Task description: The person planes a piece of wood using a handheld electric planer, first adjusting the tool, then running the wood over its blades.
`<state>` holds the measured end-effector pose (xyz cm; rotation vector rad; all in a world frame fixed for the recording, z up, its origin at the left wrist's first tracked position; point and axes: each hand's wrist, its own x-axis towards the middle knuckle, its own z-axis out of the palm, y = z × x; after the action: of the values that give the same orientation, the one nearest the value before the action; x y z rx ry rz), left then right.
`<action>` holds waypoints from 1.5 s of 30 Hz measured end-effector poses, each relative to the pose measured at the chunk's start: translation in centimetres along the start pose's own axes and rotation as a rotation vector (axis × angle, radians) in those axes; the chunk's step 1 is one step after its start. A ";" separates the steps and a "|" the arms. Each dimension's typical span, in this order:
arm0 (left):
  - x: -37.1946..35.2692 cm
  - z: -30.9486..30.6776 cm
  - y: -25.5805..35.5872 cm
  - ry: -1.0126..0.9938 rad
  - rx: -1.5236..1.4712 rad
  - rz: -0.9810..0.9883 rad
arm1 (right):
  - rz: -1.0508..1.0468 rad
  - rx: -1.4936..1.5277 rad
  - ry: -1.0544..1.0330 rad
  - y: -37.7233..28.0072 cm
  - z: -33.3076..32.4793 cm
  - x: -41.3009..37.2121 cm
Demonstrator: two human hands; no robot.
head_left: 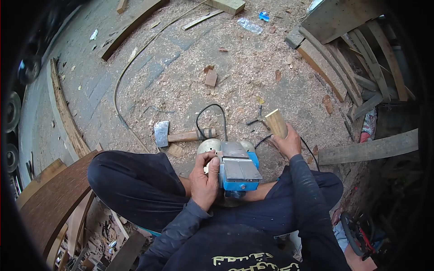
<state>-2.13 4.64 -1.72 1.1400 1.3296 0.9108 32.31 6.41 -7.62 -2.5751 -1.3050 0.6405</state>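
Note:
A blue electric planer (242,174) lies upside down between my crossed legs, its flat grey sole facing up. Against its left side is my left hand (205,183), fingers bent and pressed on the planer's edge. My right hand (288,143) is closed round a short wooden block (276,123), held upright and slightly tilted, to the right of the planer and apart from it. Beyond the planer, a hatchet (162,134) with a wooden handle lies on the ground. Close to the block is a small dark metal tool (258,119).
Wood shavings cover the ground. A black cable (210,105) loops beyond the planer. A small wood block (210,78) lies farther off. Curved planks (321,67) are stacked at the right, a board (370,148) lies nearer, and more timber (56,203) stands at the left.

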 end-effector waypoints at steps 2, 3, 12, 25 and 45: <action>0.0 0.0 -0.2 -0.012 -0.012 -0.033 | 0.045 -0.006 0.000 1.5 0.2 1.4; -0.1 0.0 -0.2 0.002 -0.015 -0.074 | 0.092 -0.009 -0.011 1.7 0.1 1.8; -0.2 -0.8 -0.7 -0.061 -0.299 -0.540 | 0.202 -0.092 0.030 3.5 1.7 4.0; 0.4 -2.7 1.7 -0.320 -0.720 -0.811 | -0.208 0.172 -0.078 -0.9 10.6 2.8; -0.2 0.5 -2.0 -0.359 -0.617 -0.525 | -0.135 0.719 0.050 -6.5 2.7 1.3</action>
<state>-1.86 3.88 -3.61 0.4127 0.8871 0.6178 27.04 11.28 -8.12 -1.8921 -0.9774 0.8248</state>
